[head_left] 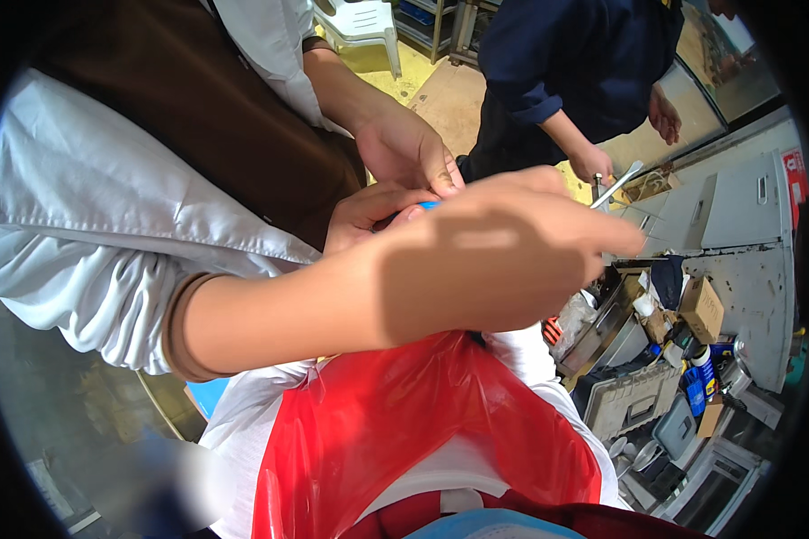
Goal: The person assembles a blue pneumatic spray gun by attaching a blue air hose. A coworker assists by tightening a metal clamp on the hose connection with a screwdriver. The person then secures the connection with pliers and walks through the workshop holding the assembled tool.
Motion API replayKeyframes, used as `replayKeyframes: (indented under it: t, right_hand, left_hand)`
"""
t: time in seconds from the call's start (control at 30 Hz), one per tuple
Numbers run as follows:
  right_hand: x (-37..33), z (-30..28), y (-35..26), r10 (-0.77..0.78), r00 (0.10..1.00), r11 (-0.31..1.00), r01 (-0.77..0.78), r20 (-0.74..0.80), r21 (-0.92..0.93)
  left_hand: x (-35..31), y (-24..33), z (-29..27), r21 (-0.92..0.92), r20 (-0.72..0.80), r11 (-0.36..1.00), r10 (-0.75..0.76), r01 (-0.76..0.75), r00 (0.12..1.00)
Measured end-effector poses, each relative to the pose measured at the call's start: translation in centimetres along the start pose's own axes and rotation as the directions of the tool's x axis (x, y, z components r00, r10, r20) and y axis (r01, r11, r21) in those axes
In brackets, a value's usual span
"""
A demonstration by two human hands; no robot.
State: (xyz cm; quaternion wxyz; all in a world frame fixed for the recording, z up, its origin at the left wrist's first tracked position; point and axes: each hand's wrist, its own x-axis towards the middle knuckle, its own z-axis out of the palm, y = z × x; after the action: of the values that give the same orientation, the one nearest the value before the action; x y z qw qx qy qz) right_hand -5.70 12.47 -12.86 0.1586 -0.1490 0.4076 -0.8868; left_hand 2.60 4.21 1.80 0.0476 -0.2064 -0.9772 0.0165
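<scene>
large in the foreground, a bare forearm (288,310) runs from a white sleeve (90,305) at left to the middle of the frame, where its big hand (512,247) shows its back, fingers reaching right; the palm side is hidden, so i cannot tell whether it grips anything. the sleeve seems to belong to a co-worker in a brown shirt (207,108) at upper left; which hands are the wearer's own cannot be made out. just above centre, a lower hand (355,217) bends its fingers about a small blue piece (430,205), mostly covered by the big hand's wrist, and the thumb of a half-curled upper hand (406,148) points down just beside it. a red plastic sheet (360,431) spreads across the lower middle. at upper right, a metal tool (617,184) pokes out past the big hand's fingers, near another person's hand (591,163); who holds it is unclear. a grey toolbox (633,400) sits at right.
</scene>
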Motion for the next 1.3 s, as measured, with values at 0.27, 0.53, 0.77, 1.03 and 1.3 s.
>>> replayKeyframes:
  t: [0.27, 0.53, 0.77, 1.03, 1.3]
  right_hand:
    - [0.9, -1.6, 1.7, 0.093, 0.985, 0.981, -0.116, 0.147, 0.153]
    - [0.7, -1.1, 0.7, 0.086, 0.978, 0.969, -0.126, 0.190, 0.212]
    - [0.6, -1.3, 0.0, 0.070, 0.980, 0.977, -0.105, 0.184, 0.185]
    - [0.7, -0.7, -0.5, 0.036, 0.984, 0.990, -0.060, 0.176, 0.128]
    - [0.1, -1.1, -0.9, -0.009, 0.982, 0.991, -0.016, 0.188, 0.132]
  left_hand:
    - [-9.4, 1.3, -1.6, -0.247, 0.042, 0.940, -0.234, 0.237, 0.971]
    - [-11.6, 2.2, -5.1, 0.472, 0.024, 0.862, 0.199, -0.187, 0.980]
    - [-12.1, 2.9, -5.7, 0.577, 0.106, 0.766, 0.274, -0.284, 0.956]
    - [-10.0, 0.8, -5.2, -0.069, -0.116, 0.996, -0.057, 0.049, 0.992]
    - [-7.8, -2.3, -6.7, -0.449, -0.116, 0.890, -0.148, 0.081, 0.982]
